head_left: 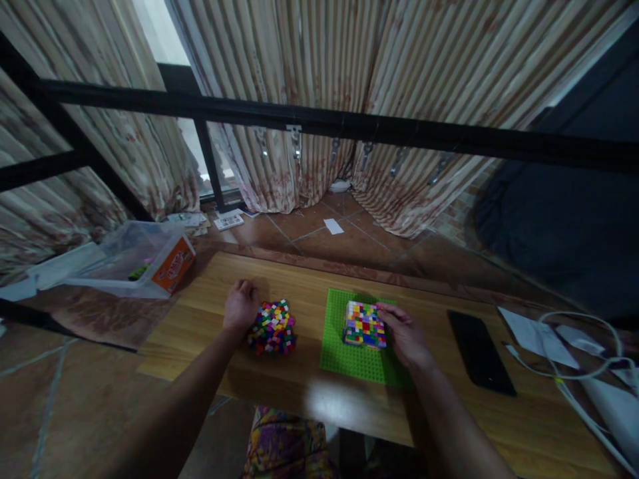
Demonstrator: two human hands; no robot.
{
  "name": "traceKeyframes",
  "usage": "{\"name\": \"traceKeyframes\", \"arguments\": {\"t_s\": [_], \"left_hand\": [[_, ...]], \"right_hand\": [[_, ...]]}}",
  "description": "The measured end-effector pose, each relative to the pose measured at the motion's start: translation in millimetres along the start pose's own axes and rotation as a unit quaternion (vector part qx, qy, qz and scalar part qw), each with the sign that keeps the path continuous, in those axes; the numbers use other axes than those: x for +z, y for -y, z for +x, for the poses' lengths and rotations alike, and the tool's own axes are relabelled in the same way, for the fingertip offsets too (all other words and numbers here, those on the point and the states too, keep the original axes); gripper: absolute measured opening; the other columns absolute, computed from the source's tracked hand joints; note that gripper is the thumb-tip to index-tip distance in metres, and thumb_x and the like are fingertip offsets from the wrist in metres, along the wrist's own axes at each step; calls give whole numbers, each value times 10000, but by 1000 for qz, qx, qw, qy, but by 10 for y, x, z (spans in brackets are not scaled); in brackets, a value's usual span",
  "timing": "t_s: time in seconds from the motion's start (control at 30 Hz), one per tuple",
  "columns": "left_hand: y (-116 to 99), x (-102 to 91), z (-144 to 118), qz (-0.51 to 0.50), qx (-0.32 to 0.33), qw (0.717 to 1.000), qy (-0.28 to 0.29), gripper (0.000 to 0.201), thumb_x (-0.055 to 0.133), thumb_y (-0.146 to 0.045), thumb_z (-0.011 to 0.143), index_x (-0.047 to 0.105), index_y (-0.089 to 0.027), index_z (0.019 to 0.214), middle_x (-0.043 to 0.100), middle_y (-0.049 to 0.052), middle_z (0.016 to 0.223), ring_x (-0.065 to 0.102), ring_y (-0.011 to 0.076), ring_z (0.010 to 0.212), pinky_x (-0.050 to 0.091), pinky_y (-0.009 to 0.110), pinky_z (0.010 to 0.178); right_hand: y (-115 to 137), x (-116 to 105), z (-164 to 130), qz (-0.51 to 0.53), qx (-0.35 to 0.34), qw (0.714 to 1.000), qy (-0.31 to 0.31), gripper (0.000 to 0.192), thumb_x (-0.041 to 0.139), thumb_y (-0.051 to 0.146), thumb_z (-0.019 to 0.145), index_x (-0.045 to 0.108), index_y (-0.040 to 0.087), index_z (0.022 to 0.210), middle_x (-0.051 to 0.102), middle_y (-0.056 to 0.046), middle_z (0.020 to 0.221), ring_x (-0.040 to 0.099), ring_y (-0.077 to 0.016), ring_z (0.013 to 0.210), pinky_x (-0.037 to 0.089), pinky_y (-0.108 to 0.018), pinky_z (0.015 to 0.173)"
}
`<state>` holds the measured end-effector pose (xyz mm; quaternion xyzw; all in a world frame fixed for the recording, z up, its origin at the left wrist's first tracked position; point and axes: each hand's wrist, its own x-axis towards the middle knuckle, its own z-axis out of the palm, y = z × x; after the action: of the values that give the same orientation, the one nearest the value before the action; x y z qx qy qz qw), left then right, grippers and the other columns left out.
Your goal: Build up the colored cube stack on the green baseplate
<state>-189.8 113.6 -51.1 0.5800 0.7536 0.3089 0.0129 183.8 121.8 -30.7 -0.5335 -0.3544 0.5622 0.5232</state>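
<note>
Right-hand grip [404, 332] pinches the brick block's [365, 324] edge on the green baseplate [349, 349]; left hand [240, 307], loosely curled, empty, rests beside loose bricks [272, 327]; uneven pressure may dislodge bricks.

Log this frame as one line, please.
left hand: rests beside loose brick pile | right hand: touching brick block on green baseplate | phone: right, untouched

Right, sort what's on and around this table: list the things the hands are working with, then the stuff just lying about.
In use:
left hand beside the loose brick pile
right hand touching the brick block
green baseplate under that block

Lying about:
black phone
white cable
papers
plastic box on the floor
</note>
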Motion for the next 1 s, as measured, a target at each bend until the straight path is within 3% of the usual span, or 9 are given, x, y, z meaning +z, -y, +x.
{"name": "traceKeyframes", "arguments": {"t_s": [0.17,0.3,0.37,0.4,0.47,0.53,0.57,0.77,1.0], "left_hand": [[-27,-14,-12,-14,-5,1000,-1,185,442,-177,837,625,-192,859,629,95,951,604,228,927,495,344,845],[-71,-35,-37,-19,-17,1000,3,190,445,-165,850,634,-184,859,627,99,960,599,225,936,488,345,864],[-79,-35,-44,-13,-19,1000,7,198,445,-147,855,639,-189,865,629,88,965,599,207,953,479,320,889],[-78,-31,-46,-10,-20,1000,9,197,450,-140,854,640,-190,866,630,86,968,598,202,963,475,311,898],[-71,-21,-48,-6,-24,1000,8,190,459,-136,855,641,-190,867,627,83,966,598,197,956,476,304,890],[-66,-16,-50,-7,-26,1000,6,184,465,-137,855,641,-190,875,624,83,970,598,198,948,480,305,876],[-64,-15,-50,-9,-26,1000,6,183,467,-136,855,641,-189,877,623,83,971,597,199,948,480,307,874],[-56,-9,-45,-20,-20,1000,6,185,463,-140,854,641,-185,875,621,88,968,593,209,959,481,319,880],[-27,13,-41,-20,-16,1000,7,184,464,-149,855,643,-175,887,623,99,977,591,224,972,482,332,886]], "right_hand": [[47,-104,-50,-13,-38,999,18,360,821,417,622,754,240,928,749,-23,949,670,-187,865,509,-345,829],[234,-35,-330,-82,-141,982,-95,326,784,408,681,739,226,947,742,-41,983,666,-207,941,492,-378,898],[306,119,-540,-155,-183,965,-110,309,744,421,734,733,210,959,742,-57,973,671,-219,925,503,-390,876],[313,222,-649,-182,-204,958,-89,292,714,424,766,731,210,965,740,-59,982,672,-219,925,508,-386,867],[251,460,-852,-242,-228,943,23,244,652,410,824,729,223,962,735,-54,996,671,-209,913,517,-359,833],[97,707,-998,-312,-242,906,152,196,618,361,855,726,238,963,724,-44,976,662,-196,893,511,-334,811],[0,819,-1041,-332,-255,890,181,185,591,328,874,723,239,968,716,-43,947,656,-192,880,508,-328,801],[-473,1187,-980,-410,-316,822,237,221,488,209,922,706,236,893,673,-47,882,609,-188,852,476,-312,787],[-567,1259,-940,-483,-319,788,211,129,529,217,914,651,218,873,624,-48,887,566,-211,874,434,-323,800]]}}
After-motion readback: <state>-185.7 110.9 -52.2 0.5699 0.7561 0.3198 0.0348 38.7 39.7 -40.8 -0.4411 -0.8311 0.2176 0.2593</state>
